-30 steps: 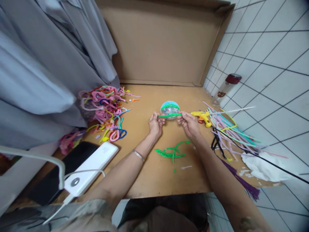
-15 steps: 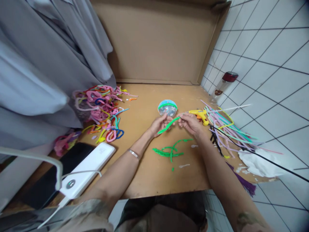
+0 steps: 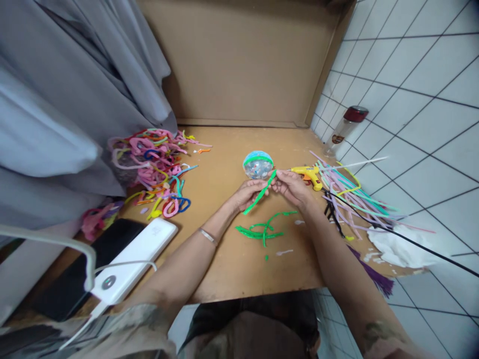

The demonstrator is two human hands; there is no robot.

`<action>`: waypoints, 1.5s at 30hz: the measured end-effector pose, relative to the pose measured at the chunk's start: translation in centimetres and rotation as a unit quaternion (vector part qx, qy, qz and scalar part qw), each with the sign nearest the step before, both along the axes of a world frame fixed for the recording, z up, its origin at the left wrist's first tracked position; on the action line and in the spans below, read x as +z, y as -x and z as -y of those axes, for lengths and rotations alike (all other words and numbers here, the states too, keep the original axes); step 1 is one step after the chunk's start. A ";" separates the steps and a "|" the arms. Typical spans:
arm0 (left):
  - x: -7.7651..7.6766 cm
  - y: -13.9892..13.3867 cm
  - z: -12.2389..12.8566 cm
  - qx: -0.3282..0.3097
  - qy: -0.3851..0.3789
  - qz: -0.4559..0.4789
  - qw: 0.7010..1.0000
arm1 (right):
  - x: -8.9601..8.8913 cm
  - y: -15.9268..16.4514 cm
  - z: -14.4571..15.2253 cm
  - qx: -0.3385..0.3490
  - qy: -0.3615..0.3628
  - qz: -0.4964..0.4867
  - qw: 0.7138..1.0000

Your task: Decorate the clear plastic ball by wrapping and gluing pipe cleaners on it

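Between my two hands is a green pipe cleaner strip (image 3: 259,200), slanting from upper right to lower left and looking twisted. My left hand (image 3: 250,193) pinches it around its middle. The upper end sits in the closed fingers of my right hand (image 3: 290,186). Just beyond my hands rests a clear and blue ball (image 3: 258,165) with a green band around it. Nearer to me on the table lie several green pipe cleaner pieces (image 3: 262,232). A yellow glue gun (image 3: 307,174) lies right of my right hand, its nozzle toward the ball.
Colourful pipe cleaners (image 3: 157,159) are heaped at the left, near a white power bank (image 3: 134,262). Straight pastel pipe cleaners (image 3: 348,194) lie at the right beside white tissue (image 3: 396,244). A red-capped bottle (image 3: 344,130) stands by the tiled wall. A black cord (image 3: 404,239) crosses the right side.
The green strip has tilted more steeply, its upper end rising. My right hand has shifted slightly left and closer to my left hand. The camera view has moved a little.
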State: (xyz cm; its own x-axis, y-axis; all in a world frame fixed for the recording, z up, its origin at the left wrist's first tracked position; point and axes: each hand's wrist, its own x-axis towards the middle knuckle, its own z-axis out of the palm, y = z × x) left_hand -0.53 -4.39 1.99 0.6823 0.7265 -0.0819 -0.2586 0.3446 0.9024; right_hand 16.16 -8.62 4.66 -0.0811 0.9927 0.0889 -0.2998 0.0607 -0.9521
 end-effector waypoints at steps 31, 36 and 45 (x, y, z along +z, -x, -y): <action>-0.1 -0.1 0.3 -0.114 -0.057 -0.062 0.990 | -0.2 0.3 -1.2 -0.279 -0.020 -0.129 0.951; 0.0 0.0 0.5 -0.114 -0.058 -0.054 0.990 | 0.0 0.1 -1.1 -0.282 -0.009 -0.148 0.948; 1.3 -0.2 0.0 0.158 -0.044 0.062 0.984 | 0.8 0.0 -0.1 -0.145 0.011 0.023 0.989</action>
State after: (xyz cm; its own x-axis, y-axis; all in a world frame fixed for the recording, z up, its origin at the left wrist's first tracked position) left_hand -0.35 -4.38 3.31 0.4220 0.9045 0.0615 -0.4506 0.1504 0.8800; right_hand 16.16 -8.52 5.49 0.2039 0.9764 0.0706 -0.2296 0.1178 -0.9661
